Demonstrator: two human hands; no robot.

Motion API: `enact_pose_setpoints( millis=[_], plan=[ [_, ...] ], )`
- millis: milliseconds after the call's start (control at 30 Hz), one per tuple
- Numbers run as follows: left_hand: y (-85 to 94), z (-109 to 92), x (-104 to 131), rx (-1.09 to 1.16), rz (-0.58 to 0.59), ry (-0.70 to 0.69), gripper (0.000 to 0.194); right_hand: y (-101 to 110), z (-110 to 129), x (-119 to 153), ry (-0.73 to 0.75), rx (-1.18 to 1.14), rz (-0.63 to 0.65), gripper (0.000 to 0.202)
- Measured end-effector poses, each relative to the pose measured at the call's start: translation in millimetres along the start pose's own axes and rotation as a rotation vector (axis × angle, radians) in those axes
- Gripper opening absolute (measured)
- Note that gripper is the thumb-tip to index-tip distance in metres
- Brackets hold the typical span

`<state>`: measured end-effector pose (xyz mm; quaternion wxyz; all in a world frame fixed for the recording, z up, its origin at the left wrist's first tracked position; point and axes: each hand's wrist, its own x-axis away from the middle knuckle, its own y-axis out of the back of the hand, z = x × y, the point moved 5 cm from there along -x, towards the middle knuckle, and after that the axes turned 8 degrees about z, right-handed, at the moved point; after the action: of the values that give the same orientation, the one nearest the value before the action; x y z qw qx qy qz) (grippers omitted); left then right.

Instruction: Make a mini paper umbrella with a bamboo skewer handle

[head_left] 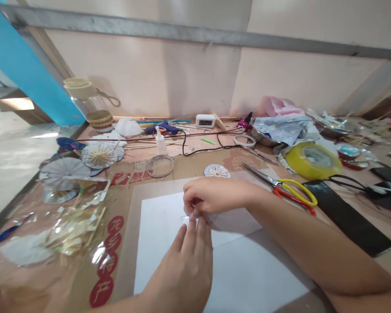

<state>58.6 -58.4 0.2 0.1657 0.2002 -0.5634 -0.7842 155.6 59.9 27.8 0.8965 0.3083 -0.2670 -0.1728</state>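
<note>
White paper sheets [257, 269] lie overlapping on a flattened cardboard piece [125, 243] in front of me. My left hand [187, 263] rests on the paper, its fingers stretched out and pointing away from me. Just beyond those fingertips, my right hand [211, 198] is closed in a pinch, its fingers curled down to the paper. A small clear, shiny strip [184, 217] shows beside the pinch; whether the fingers hold it is hidden. A small round paper disc with thin radiating sticks [217, 171] lies behind my right hand.
To the right are scissors [280, 187], a yellow tape roll [313, 160] and a black phone-like slab [348, 217]. Behind stand a glue bottle [160, 142], a metal ring [160, 166] and a digital clock [205, 121]. Small paper umbrellas [65, 173] and a drinking bottle [90, 106] are left.
</note>
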Motion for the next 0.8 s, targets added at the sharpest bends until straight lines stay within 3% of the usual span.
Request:
enact_pose_setpoints(
  millis=[167,467,700,800],
  plan=[
    [-0.8,-2.3,0.9,0.003,-0.018,-0.013,0.040,5.9,-4.4,13.3,-0.057,-0.067,0.171,0.014],
    [-0.4,1.5,-3.4,-0.001,-0.016,-0.006,0.038,8.7,-3.4,16.1,-0.217,0.086,0.057,0.016],
    [-10.1,-2.9,-1.8,-0.001,0.010,-0.013,0.043,13.9,-2.6,19.3,-0.226,0.089,0.105,0.016],
    [-11.8,-2.4,-2.5,-0.001,0.037,-0.026,0.045,10.2,-8.0,18.9,-0.205,0.036,0.056,0.013]
  ],
)
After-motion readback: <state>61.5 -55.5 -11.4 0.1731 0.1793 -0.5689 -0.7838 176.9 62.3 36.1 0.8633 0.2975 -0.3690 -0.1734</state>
